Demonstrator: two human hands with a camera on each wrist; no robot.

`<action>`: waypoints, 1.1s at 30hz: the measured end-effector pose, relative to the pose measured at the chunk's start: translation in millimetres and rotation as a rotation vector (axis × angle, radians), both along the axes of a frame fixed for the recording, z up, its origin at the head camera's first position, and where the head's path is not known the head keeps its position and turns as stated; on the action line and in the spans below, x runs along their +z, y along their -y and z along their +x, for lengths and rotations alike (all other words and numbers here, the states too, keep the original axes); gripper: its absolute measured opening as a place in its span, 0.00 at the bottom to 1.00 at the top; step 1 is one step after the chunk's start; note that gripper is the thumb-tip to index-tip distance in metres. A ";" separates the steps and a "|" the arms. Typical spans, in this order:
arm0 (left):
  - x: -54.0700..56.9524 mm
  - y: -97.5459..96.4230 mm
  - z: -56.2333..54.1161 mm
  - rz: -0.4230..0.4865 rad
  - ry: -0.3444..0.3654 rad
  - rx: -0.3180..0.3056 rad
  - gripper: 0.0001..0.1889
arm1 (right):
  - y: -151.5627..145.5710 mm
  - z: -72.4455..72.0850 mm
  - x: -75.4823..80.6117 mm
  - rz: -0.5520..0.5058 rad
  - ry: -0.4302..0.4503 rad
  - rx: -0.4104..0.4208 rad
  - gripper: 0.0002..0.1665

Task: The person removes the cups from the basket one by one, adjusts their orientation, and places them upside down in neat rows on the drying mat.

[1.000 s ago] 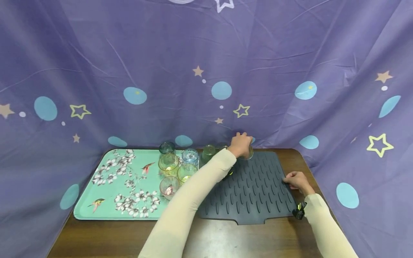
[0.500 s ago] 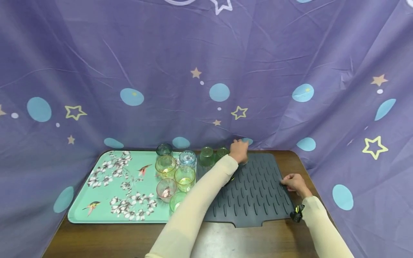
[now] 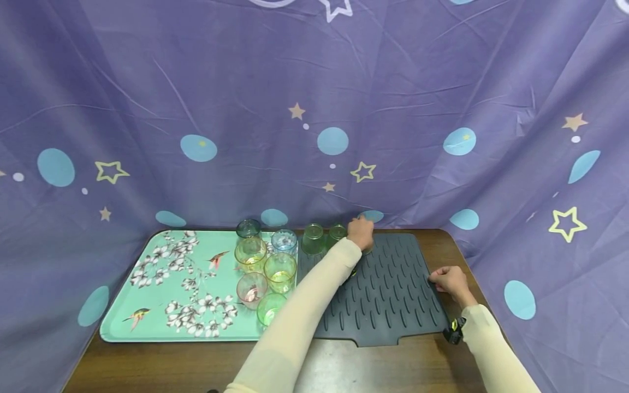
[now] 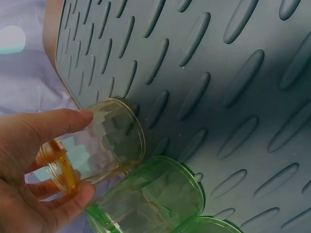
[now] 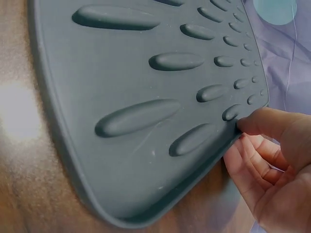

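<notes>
Both hands are busy: with my right hand (image 3: 451, 281), the nearer one, I pinch the right edge of the dark ribbed mat (image 3: 393, 284), thumb on top and fingers underneath, while at the far side my left hand (image 3: 361, 232) grips an amber glass (image 4: 114, 136) near its base. On the left, the mint tray (image 3: 162, 286) holds, from near to far, a light green glass (image 3: 267, 311) partly behind my left sleeve (image 3: 290, 333), a pink glass (image 3: 252, 290), two yellow glasses (image 3: 280, 273), a blue glass (image 3: 284, 242) and a dark teal glass (image 3: 248, 229). Far on the mat's left part, two green glasses (image 3: 313, 241) stand mouth down, side by side. Just right of them is the amber glass, also mouth down, its rim at the mat; I cannot tell whether it touches its neighbour. Over the last second I have brought it lower and leftward, closer to that neighbour. I judge the third place in this upturned row nearly filled, though my fingers have not let go. Behind hangs a purple curtain (image 3: 236, 82).
</notes>
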State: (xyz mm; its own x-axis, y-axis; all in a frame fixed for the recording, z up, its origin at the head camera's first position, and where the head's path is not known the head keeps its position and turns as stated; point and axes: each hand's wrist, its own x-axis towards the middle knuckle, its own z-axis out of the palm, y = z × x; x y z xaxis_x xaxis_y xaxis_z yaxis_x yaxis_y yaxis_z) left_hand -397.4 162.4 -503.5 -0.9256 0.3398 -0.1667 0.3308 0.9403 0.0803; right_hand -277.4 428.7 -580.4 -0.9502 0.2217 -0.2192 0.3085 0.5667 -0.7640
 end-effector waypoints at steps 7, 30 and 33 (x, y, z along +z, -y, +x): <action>-4.2 1.6 1.6 0.006 -0.005 0.006 0.25 | 0.7 3.6 -2.4 -0.023 -0.019 -0.010 0.11; 18.8 21.1 5.0 0.077 0.013 -0.130 0.40 | 7.8 7.9 1.9 0.097 -0.022 0.000 0.13; 44.9 37.6 13.6 0.151 -0.004 -0.194 0.37 | 5.1 8.5 2.7 0.085 -0.022 0.000 0.13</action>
